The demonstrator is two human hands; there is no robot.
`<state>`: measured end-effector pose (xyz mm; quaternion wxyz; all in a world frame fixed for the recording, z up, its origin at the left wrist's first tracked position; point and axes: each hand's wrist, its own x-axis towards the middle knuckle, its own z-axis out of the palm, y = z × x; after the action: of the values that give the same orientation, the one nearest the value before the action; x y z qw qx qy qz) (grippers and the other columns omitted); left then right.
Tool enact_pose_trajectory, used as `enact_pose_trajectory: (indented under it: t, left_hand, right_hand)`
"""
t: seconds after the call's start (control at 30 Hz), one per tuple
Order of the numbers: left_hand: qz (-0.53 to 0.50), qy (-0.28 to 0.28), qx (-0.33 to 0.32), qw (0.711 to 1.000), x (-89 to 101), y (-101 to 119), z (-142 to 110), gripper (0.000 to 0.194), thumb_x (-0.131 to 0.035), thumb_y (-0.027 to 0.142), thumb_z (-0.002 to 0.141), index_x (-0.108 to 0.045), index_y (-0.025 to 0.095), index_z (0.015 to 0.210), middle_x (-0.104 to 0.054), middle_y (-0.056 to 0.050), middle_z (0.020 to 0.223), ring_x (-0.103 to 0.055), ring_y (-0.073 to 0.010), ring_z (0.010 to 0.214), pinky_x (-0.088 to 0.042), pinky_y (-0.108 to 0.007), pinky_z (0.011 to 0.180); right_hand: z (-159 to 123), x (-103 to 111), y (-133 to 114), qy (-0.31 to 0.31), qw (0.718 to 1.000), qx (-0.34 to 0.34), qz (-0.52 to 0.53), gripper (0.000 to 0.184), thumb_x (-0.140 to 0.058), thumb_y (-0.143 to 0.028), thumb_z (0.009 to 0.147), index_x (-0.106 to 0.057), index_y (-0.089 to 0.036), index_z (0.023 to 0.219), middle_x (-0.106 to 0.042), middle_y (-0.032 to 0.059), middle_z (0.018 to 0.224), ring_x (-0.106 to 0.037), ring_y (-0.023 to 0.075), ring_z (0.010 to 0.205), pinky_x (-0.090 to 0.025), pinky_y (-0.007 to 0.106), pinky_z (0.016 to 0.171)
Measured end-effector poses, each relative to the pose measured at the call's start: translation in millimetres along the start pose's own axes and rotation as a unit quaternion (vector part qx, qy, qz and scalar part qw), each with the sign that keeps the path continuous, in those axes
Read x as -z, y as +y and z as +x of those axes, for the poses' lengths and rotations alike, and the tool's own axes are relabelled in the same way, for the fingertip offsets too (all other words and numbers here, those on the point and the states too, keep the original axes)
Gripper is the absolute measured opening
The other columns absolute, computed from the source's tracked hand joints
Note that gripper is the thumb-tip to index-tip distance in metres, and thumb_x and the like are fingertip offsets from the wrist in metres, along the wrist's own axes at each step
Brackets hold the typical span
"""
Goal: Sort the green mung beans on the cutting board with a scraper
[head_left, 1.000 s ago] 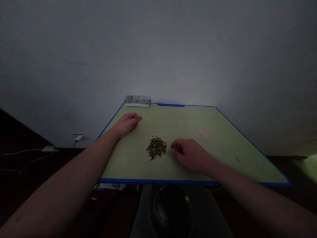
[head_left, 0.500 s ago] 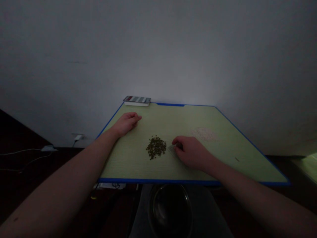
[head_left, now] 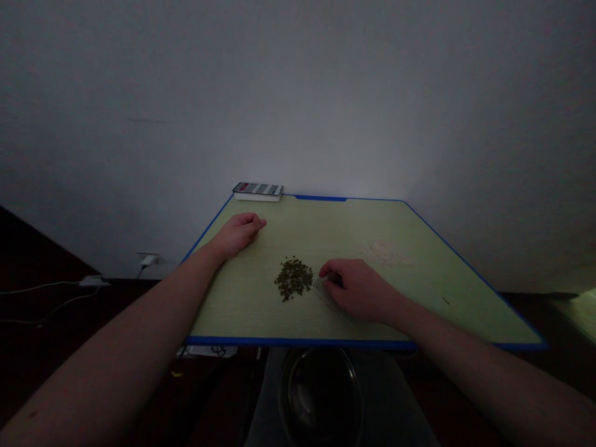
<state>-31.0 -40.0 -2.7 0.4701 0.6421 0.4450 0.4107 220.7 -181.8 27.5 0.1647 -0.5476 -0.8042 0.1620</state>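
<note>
Right hand holds clear piece; phone (apparently) shows blurred writing.

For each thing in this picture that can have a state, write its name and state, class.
Left hand: curled, nothing seen in it
Right hand: closed on thin clear object
Dark grains: loose, heaped
Pale bits: spread thinly
Flat device: face up, screen seemingly lit
Plug: inserted at wall
Bowl: contents too dark to tell

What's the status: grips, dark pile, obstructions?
Left grip curled, no item visible. Right grip holding thin pale item beside dark pile. Pale pile farther right, out of the way.
</note>
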Motion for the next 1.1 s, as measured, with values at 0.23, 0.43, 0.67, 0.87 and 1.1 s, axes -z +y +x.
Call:
enact_pose_trajectory:
  t: [0.23, 0.43, 0.67, 0.87, 1.1]
  left_hand:
    - [-0.011, -0.008, 0.002, 1.000, 0.2, -1, 2, 0.030, -0.058, 0.038, 0.072, -0.041, 0.018, 0.057, -0.035, 0.007, 0.042, -0.029, -0.0046, 0.036, -0.019, -0.022, 0.037]
    - [-0.007, -0.012, -0.001, 1.000, 0.6, -1, 1, 0.030, -0.058, 0.038, 0.072, -0.041, 0.018, 0.057, -0.035, 0.007, 0.042, -0.029, -0.0046, 0.036, -0.018, -0.022, 0.037]
    - [-0.005, -0.004, -0.001, 1.000, -1.2, 2, 0, 0.029, -0.057, 0.037, 0.072, -0.042, 0.018, 0.057, -0.035, 0.007, 0.042, -0.028, -0.0047, 0.036, -0.018, -0.022, 0.038]
    - [0.003, 0.000, -0.003, 1.000, -0.1, -2, 2, 0.030, -0.058, 0.038, 0.071, -0.040, 0.018, 0.056, -0.036, 0.006, 0.042, -0.029, -0.0047, 0.037, -0.019, -0.021, 0.038]
    - [-0.011, -0.005, 0.000, 1.000, -0.4, -1, 0, 0.030, -0.058, 0.037, 0.071, -0.040, 0.018, 0.057, -0.033, 0.007, 0.042, -0.028, -0.0046, 0.036, -0.018, -0.021, 0.037]
  right_hand:
    - [2, -4, -5, 0.008, 1.000, 0.005, -0.007, 0.020, -0.049, -0.019, 0.077, -0.064, -0.018, 0.089, -0.065, 0.0026, 0.070, -0.054, 0.0117, 0.057, -0.035, 0.023, 0.054]
    - [-1, -3, -1, 0.027, 0.999, -0.026, -0.024, 0.019, -0.049, -0.020, 0.077, -0.064, -0.017, 0.088, -0.067, 0.0043, 0.074, -0.056, 0.0131, 0.061, -0.037, 0.024, 0.056]
    - [-9, 7, 17, 0.044, 0.996, -0.065, -0.047, 0.019, -0.049, -0.020, 0.077, -0.064, -0.017, 0.089, -0.068, 0.0050, 0.076, -0.059, 0.0155, 0.067, -0.039, 0.026, 0.061]
    - [-9, 4, 8, 0.024, 0.999, -0.037, -0.022, 0.019, -0.049, -0.020, 0.077, -0.064, -0.018, 0.089, -0.068, 0.0039, 0.077, -0.059, 0.0145, 0.066, -0.039, 0.025, 0.060]
    - [9, 5, 17, 0.036, 0.996, -0.047, -0.065, 0.020, -0.049, -0.021, 0.078, -0.064, -0.017, 0.090, -0.068, 0.0053, 0.078, -0.058, 0.0148, 0.066, -0.039, 0.025, 0.058]
